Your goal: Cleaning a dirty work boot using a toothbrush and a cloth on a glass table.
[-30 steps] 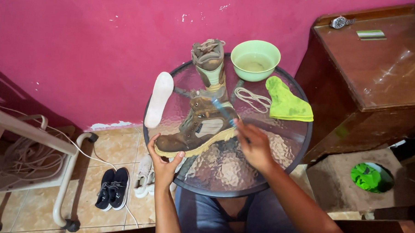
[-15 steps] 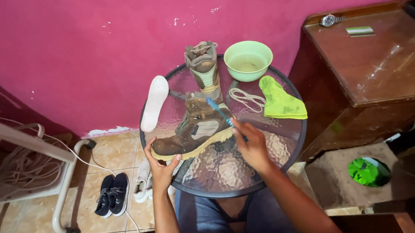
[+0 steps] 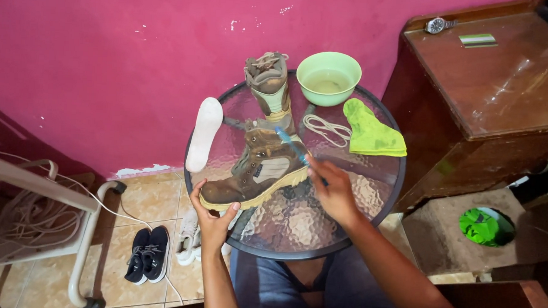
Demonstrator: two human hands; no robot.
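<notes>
A brown boot [image 3: 258, 171] lies on its side on the round glass table [image 3: 357, 211]. My left hand [image 3: 214, 219] grips the boot's toe end from below. My right hand [image 3: 333, 189] holds a blue toothbrush [image 3: 289, 143] with its head against the boot's upper near the ankle. A second brown boot [image 3: 269, 84] stands upright at the table's far side. A white insole [image 3: 203, 133] lies along the left rim.
A green bowl [image 3: 328, 77] of water, loose white laces [image 3: 326, 128] and a yellow-green cloth [image 3: 372, 136] sit at the back right. A dark wooden cabinet [image 3: 501, 95] stands to the right, carrying a wristwatch [image 3: 439, 24]. Black shoes [image 3: 149, 253] rest on the floor left.
The view has shifted slightly. My right hand has moved the toothbrush a little along the boot; my left hand keeps its hold on the toe.
</notes>
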